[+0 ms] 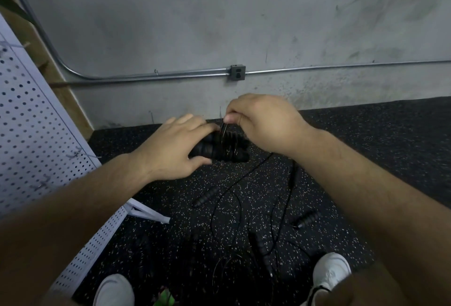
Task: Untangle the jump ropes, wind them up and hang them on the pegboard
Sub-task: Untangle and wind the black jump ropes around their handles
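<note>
Evidently the left hand (170, 149) grips the paired black ribbed handles (231, 150) above the floor, while the right hand (263, 125) pinches the thin cable (223, 130) just above its coils around them. The cable looks light, springy and slick, so it is best pinched close to the coil. Tangled jump ropes (227, 208) lie nearer on the floor; the pegboard (36, 122) stands at the left.

Both forearms reach toward centre frame. Left hand (170, 147) grips the rope handles (207, 150); right hand (266, 122) pinches the cord (223, 129).
</note>
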